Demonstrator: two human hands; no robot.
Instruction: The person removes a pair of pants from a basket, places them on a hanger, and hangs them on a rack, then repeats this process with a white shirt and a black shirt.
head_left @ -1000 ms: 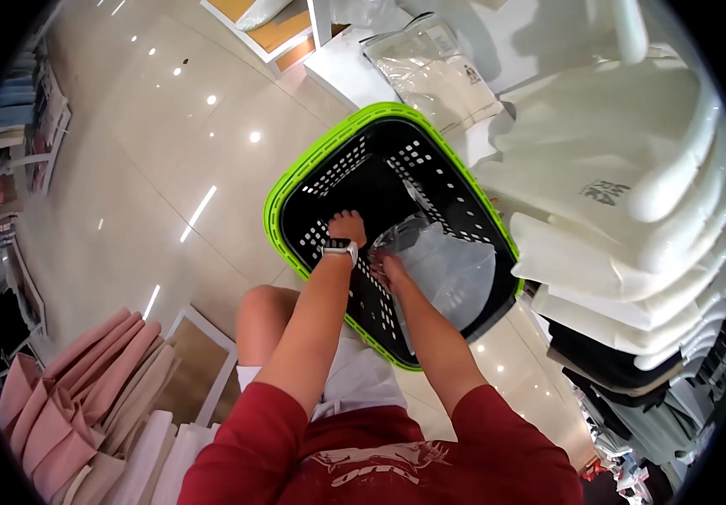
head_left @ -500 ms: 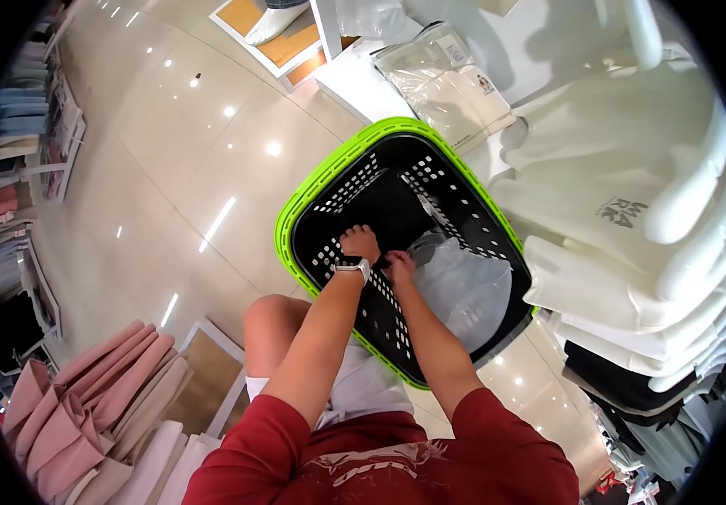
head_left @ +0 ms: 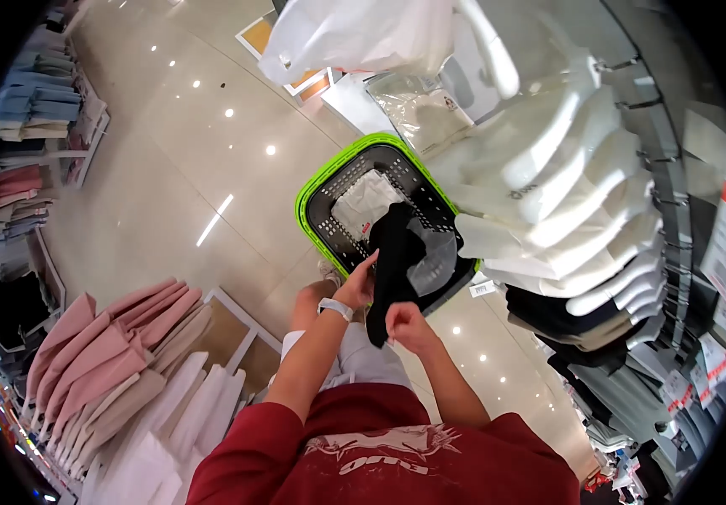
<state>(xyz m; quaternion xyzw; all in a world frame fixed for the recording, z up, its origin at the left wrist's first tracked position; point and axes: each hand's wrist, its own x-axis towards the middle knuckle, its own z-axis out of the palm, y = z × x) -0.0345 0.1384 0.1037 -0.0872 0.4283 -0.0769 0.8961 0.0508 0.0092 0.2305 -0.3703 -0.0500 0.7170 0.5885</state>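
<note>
A black cloth item hangs between my hands, its upper end over the inside of the basket. My left hand is closed on its left edge, with a watch on the wrist. At the lower right edge of the cloth, my right hand pinches the fabric. The black basket with a bright green rim stands beyond my knees. Inside it lie a folded white item with a small red mark and a clear plastic bag, partly hidden behind the cloth.
White garments on hangers crowd the basket's right side. Pink garments hang at lower left. A white plastic bag is at the top, near a packaged item on a white surface. Folded clothes fill shelves at far left.
Both hands have come up out of the basket toward me, now with the black cloth. The folded white item now shows inside the basket, and a white bag has appeared at the top.
</note>
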